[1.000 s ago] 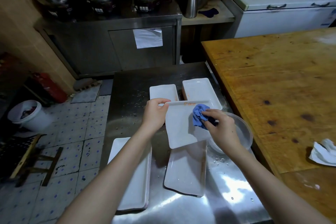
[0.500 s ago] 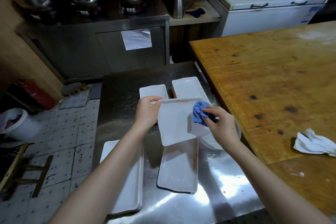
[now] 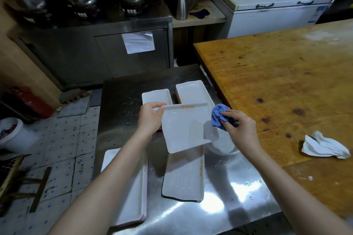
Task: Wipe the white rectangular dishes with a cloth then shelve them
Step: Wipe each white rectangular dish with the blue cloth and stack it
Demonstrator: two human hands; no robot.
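Left hand [image 3: 150,120]: grips the far left corner of a white rectangular ceramic dish [image 3: 186,129], held tilted above the stainless steel counter [image 3: 229,196].
Right hand [image 3: 240,128]: pinches a crumpled blue cloth [image 3: 219,118] at the dish's right edge, seemingly touching it.
On the counter: a stack of white dishes [image 3: 133,187] near left, a single white dish [image 3: 183,177] below the held one.

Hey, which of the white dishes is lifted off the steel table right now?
The tilted dish the left hand grips by its far corner, beside the blue cloth; the rest lie flat on the table.
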